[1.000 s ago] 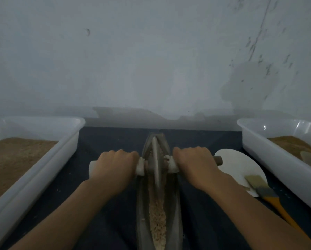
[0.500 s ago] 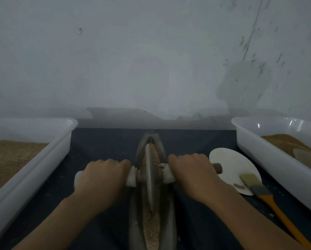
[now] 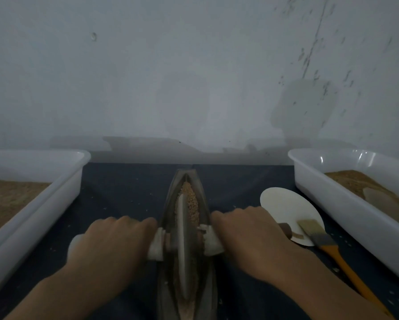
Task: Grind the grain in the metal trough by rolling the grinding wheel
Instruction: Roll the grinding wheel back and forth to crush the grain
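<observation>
A narrow boat-shaped metal trough (image 3: 203, 192) lies lengthwise on the dark cloth in front of me. Tan grain (image 3: 190, 202) shows in its far half. The thin grinding wheel (image 3: 183, 245) stands upright in the groove at mid-length, on a cloth-wrapped axle handle (image 3: 211, 241). My left hand (image 3: 110, 248) grips the axle left of the wheel. My right hand (image 3: 247, 239) grips it on the other side. The axle's dark right tip pokes out past my right hand.
A white plastic bin (image 3: 62, 188) with brown meal stands at the left; another white bin (image 3: 346, 211) with meal and a scoop stands at the right. A round white disc (image 3: 284, 204) and an orange-handled brush (image 3: 328, 245) lie between the trough and the right bin. A wall rises close behind.
The wheel and both hands have rolled back toward me along the trough, uncovering grain in the far end.
</observation>
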The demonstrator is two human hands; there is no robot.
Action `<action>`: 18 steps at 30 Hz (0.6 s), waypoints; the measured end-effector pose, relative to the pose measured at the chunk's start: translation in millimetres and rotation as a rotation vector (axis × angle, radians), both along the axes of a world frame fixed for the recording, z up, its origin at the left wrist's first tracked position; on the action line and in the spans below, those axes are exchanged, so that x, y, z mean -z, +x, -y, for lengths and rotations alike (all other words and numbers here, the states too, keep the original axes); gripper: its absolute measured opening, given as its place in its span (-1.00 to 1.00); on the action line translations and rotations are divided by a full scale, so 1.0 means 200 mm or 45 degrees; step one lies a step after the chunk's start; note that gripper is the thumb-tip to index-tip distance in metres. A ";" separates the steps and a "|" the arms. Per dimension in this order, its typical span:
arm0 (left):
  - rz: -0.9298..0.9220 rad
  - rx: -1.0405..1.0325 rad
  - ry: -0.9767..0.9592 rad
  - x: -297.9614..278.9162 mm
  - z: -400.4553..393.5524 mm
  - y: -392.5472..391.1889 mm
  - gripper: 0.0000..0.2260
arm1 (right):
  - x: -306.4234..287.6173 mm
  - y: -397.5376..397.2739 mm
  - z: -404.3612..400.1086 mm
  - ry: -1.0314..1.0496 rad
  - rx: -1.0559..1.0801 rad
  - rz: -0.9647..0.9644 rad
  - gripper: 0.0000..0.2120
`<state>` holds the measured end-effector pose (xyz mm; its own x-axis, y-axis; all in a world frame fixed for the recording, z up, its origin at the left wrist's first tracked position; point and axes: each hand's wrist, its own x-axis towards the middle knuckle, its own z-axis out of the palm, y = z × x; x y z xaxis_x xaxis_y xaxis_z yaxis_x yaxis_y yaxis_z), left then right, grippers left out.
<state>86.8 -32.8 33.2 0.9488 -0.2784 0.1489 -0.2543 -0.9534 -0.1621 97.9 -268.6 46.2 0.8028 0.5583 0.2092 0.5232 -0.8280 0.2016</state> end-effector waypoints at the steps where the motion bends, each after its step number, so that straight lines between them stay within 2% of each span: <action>1: -0.003 -0.006 0.011 0.00 -0.01 -0.01 -0.66 | 0.00 -0.01 0.00 -0.010 -0.005 -0.003 -0.75; 4: -0.010 -0.040 -0.014 0.01 0.00 0.00 -0.64 | 0.00 0.01 -0.02 -0.011 0.010 0.032 -0.79; 8: 0.222 -0.064 0.033 0.01 0.04 0.13 -0.71 | 0.05 0.18 -0.02 -0.012 0.080 0.099 -0.79; 11: 0.311 -0.073 0.037 0.01 0.07 0.25 -0.75 | 0.09 0.33 0.00 0.000 0.093 0.178 -0.78; 15: 0.302 -0.065 0.031 0.00 0.08 0.32 -0.75 | 0.10 0.39 0.00 0.010 0.094 0.206 -0.80; 18: 0.197 -0.027 -0.021 0.00 0.06 0.22 -0.71 | 0.06 0.27 0.00 -0.003 0.057 0.145 -0.81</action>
